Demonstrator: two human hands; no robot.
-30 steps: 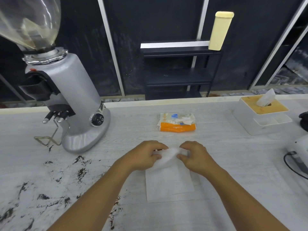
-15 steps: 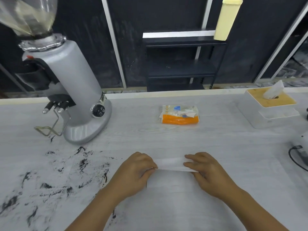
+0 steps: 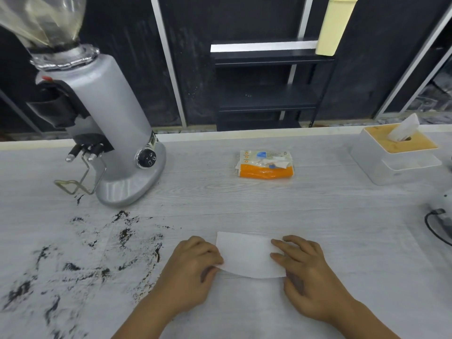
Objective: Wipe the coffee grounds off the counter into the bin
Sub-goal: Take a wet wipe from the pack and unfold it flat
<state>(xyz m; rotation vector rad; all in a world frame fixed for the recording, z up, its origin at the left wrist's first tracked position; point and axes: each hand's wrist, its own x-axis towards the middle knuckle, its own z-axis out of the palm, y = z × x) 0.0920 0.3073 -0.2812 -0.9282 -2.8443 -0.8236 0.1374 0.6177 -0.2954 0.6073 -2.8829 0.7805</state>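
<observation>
- A silver coffee grinder (image 3: pixel 117 133) with a clear hopper stands at the far left of a pale wood-grain counter (image 3: pixel 342 241), its wire fork reaching out over the surface.
- An orange and white wipes packet (image 3: pixel 265 164) lies mid-counter, well beyond the hands.
- A white tissue box (image 3: pixel 393 156) with a tan top sits at the far right, one tissue poking up.
- A black cable (image 3: pixel 434 226) curls at the right edge.
- Dark coffee grounds (image 3: pixel 97 255) are smeared across the near left of the counter, just left of the hands.
- A folded white tissue (image 3: pixel 247 254) lies flat in front of the person.
- The left hand (image 3: pixel 193 270) pinches its left edge; the right hand (image 3: pixel 305 272) presses its right edge with fingers spread flat.
- Behind the counter, dark wall panels, a black shelf (image 3: pixel 266 77) and a pale yellow canister (image 3: pixel 333 25).
</observation>
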